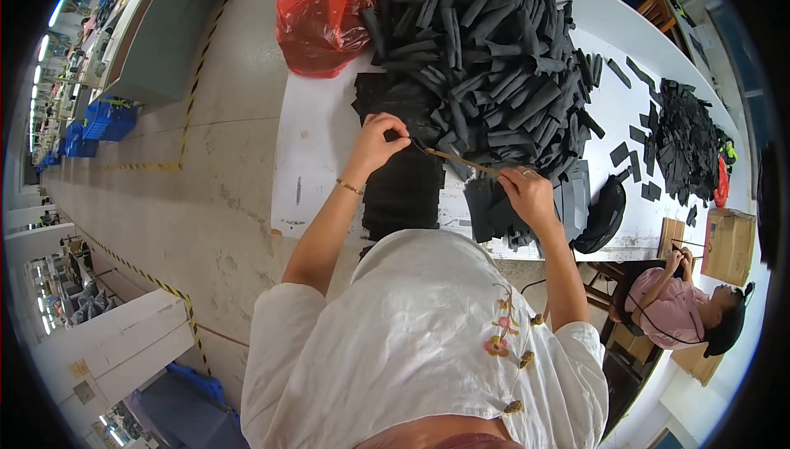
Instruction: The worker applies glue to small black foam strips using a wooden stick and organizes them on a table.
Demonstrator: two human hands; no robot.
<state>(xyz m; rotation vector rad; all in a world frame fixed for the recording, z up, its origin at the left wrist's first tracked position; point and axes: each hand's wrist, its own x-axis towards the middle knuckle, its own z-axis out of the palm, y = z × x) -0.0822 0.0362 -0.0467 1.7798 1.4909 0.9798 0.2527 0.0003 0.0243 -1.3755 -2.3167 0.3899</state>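
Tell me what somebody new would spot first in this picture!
Probably the huge heap of dark strips, spread over the far middle of the white table. Next might be the shiny red plastic bag, bright against all that dark stuff, just left of the heap. Nearer the person's body, a thin brownish strip runs between the left hand and the right hand.
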